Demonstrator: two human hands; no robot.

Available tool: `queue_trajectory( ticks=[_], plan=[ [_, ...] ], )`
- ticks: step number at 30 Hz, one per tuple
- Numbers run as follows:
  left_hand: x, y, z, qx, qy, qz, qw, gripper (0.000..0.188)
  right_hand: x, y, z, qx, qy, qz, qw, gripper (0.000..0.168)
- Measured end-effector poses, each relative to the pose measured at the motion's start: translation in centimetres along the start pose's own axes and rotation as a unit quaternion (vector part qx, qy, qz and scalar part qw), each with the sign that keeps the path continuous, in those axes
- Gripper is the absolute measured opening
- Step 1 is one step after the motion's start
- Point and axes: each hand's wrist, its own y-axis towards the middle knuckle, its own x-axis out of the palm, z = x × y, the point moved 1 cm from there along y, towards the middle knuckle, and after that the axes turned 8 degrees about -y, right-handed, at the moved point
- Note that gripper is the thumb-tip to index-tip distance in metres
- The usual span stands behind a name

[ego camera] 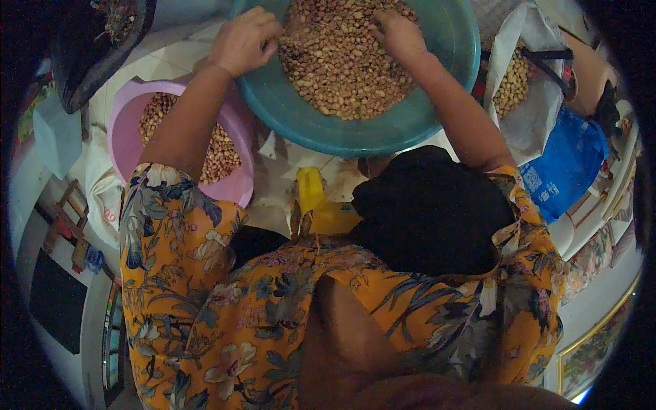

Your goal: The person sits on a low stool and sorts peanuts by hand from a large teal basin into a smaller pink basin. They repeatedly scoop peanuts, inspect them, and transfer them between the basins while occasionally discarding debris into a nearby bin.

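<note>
A large teal plastic basin [359, 146] stands before me, holding a heap of small brown nuts or beans [348, 72]. Over its left rim is my left hand [248, 41], its fingers curled; whether anything is pinched in them is hidden. My right hand [397, 33] touches or hovers just over the heap at its upper right, fingers bent downward. Below my left forearm stands a pink plastic basin [120, 148] with more of the same brown pieces [220, 159], partly covered by the arm.
At the right an open white sack [533, 128] holds paler pieces [512, 84], beside a blue plastic bag [569, 164]. A black container or bag [77, 72] with debris is at the upper left, a white sack [100, 205] beside the pink basin. A yellow object [310, 187] lies near my lap.
</note>
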Motion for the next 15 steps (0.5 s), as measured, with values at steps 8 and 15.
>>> queue_trajectory(
  ticks=[8, 15],
  plan=[
    [0.3, -0.4, -0.3, -0.003, 0.001, -0.023, 1.0, 0.022, -2.2, 0.7, 1.4, 0.106, 0.61, -0.093, 0.779, 0.027],
    [0.5, -0.2, -0.5, 0.005, -0.015, -0.006, 1.0, 0.021, -0.3, 2.1, -1.6, -0.053, -0.012, 0.039, 0.998, 0.028]
  ],
)
